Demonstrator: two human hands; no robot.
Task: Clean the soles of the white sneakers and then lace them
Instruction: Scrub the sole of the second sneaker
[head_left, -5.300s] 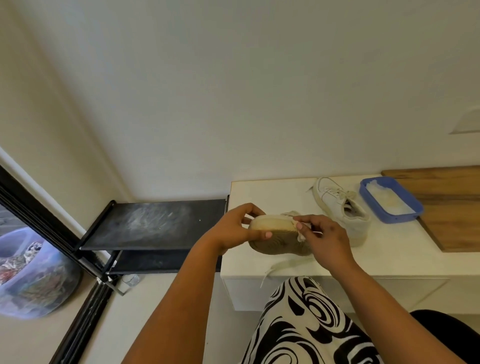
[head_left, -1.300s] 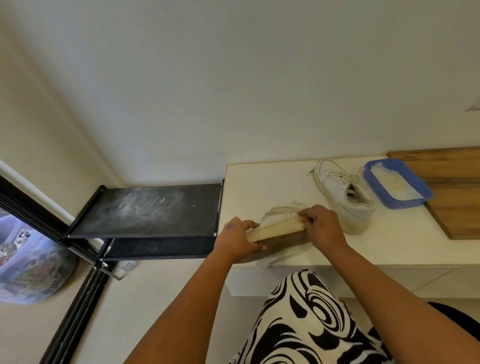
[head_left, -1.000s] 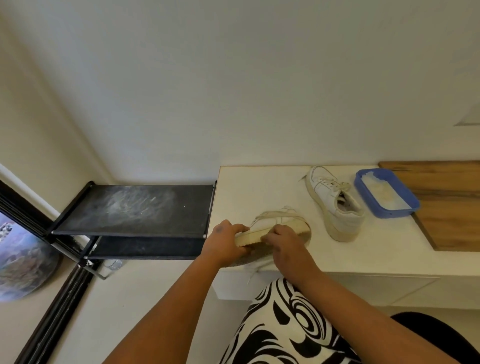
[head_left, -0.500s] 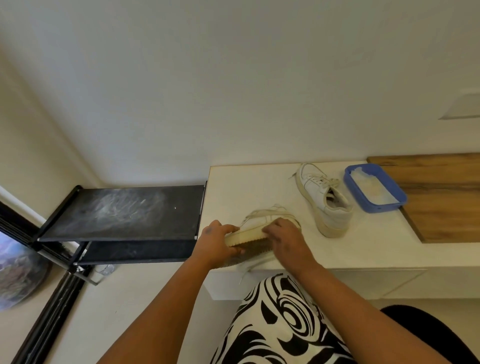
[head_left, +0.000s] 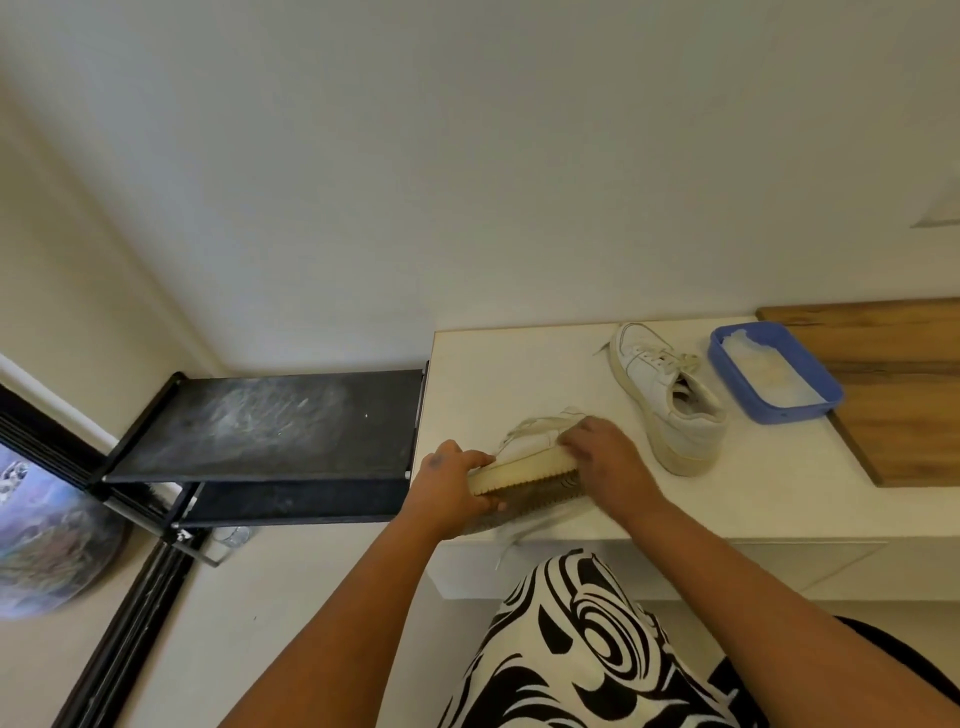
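Currently, the left hand (head_left: 451, 486) grips the near end of a white low-top sneaker with a cream rubber sole (head_left: 524, 465), fingers and thumb curled round the sole edge. The sneaker is tipped on its side at the front left part of the white rectangular countertop (head_left: 769, 488), with the grooved tread facing the person and the upper facing the wall. The right hand (head_left: 605, 465) lies over the other end of this sneaker, fingers curled down over the sole rim at the upper; whether it holds a cloth or tool beneath cannot be told. A loose pale lace (head_left: 511, 540) hangs from the sneaker over the front edge of the countertop.

At 2 o'clock from the held sneaker, well apart from it, the second white sneaker (head_left: 667, 402) stands upright on its sole, toe pointing toward the wall. Just beside it at 3 o'clock sits a shallow blue plastic rectangular tray (head_left: 821, 395) holding a whitish mass. The tray partly overlaps a brown wooden board (head_left: 914, 431) at the right side of the countertop.

At 9 o'clock from the countertop stands a black two-tier shelf rack (head_left: 270, 426), its top surface smeared with pale dust. A black-and-white swirl-patterned garment (head_left: 582, 649) covers the person's lap at 6 o'clock.
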